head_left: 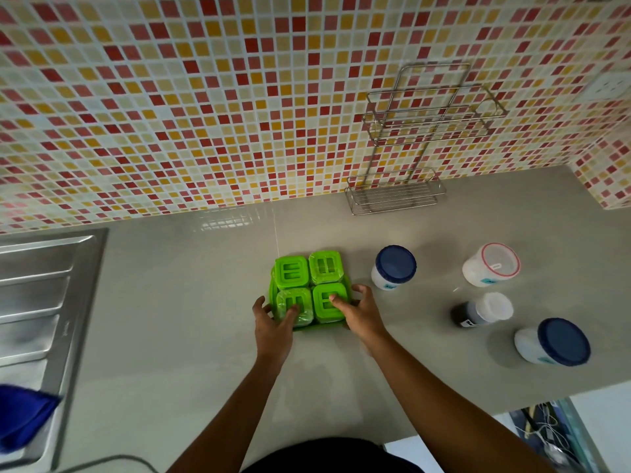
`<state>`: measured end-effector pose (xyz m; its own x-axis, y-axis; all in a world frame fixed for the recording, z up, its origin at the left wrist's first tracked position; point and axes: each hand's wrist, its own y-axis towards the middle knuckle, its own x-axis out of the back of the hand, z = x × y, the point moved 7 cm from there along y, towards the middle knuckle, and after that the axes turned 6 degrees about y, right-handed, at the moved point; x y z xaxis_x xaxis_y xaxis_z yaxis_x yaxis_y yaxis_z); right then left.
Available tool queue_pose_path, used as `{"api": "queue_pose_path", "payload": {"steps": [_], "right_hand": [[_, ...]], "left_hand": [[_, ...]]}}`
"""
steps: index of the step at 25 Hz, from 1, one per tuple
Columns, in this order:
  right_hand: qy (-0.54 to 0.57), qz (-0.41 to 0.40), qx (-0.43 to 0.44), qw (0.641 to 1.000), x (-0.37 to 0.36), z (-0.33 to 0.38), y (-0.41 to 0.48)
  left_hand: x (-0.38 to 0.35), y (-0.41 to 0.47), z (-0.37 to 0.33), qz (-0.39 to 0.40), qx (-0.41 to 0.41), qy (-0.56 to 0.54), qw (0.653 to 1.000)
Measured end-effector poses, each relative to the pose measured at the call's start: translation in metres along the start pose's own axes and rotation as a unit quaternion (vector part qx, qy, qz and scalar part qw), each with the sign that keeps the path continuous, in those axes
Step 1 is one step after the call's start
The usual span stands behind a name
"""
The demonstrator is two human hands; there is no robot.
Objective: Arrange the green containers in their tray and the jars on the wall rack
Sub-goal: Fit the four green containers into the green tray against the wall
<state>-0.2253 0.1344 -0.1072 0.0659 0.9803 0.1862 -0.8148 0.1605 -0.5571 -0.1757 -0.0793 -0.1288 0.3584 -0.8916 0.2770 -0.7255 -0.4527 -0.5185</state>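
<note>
Several green square containers (309,290) with slotted lids stand packed together in the green tray (272,289) at the counter's middle. My left hand (273,320) grips the tray's front left corner, thumb on the near left container. My right hand (360,308) grips the front right side, thumb on the near right lid. To the right stand a blue-lidded jar (394,268), a red-rimmed clear-lidded jar (491,264) and another blue-lidded jar (553,341). A dark jar with a white lid (481,310) lies on its side. The two-shelf wire wall rack (433,126) holds nothing.
A steel sink drainboard (44,295) fills the left, with a blue cloth (24,414) at its near end. A wall socket (607,87) sits right of the rack. The grey counter (170,319) ends at the front right, with cables (546,435) below.
</note>
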Motion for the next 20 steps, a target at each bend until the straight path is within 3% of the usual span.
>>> {"api": "queue_pose_path", "payload": {"steps": [12, 20], "right_hand": [[-0.067, -0.010, 0.048, 0.997, -0.035, 0.095, 0.081], [-0.074, -0.015, 0.046, 0.996, -0.053, 0.111, 0.108]], "left_hand": [[-0.017, 0.086, -0.094, 0.013, 0.009, 0.015, 1.000], [-0.023, 0.115, -0.117, 0.013, 0.014, 0.021, 1.000]]}}
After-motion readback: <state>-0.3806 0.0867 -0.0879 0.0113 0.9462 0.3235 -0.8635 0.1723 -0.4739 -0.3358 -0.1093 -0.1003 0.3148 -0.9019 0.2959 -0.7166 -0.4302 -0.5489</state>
